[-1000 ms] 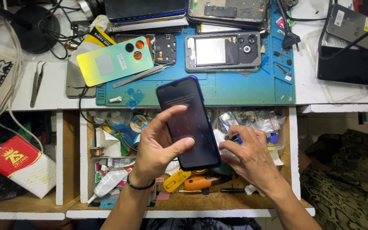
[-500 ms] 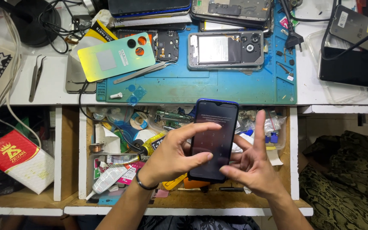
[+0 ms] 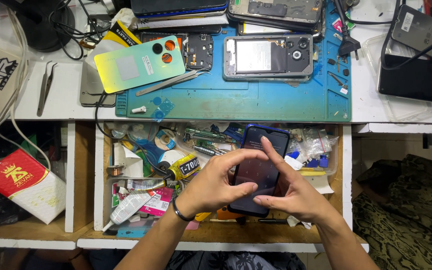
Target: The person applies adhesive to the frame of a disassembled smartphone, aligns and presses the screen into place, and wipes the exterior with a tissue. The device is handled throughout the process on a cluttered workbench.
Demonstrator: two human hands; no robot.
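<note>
While both hands meet over the open drawer point(image 3: 101, 200), the dark phone with the blue rim point(image 3: 261, 165) sits upright between them, above the drawer's clutter. The left hand point(image 3: 211, 187) grasps the phone from its left edge, its fingers point(image 3: 246, 156) curled across the dark screen. The right hand point(image 3: 291, 192) holds it from the right, one finger reaching up the glass and another pressed near the lower edge.

Below and left of the fingers, the drawer holds a glue tube with a yellow-and-black label point(image 3: 183, 167), a white tube point(image 3: 126, 210), tape rolls, small plastic bags point(image 3: 316, 145) and loose parts.

Beyond the fingertips, on the tabletop point(image 3: 51, 107), a blue work mat point(image 3: 256, 100) carries an opened phone frame point(image 3: 268, 56) and a green-yellow back cover point(image 3: 138, 62). Tweezers point(image 3: 46, 87) lie well to the left.
</note>
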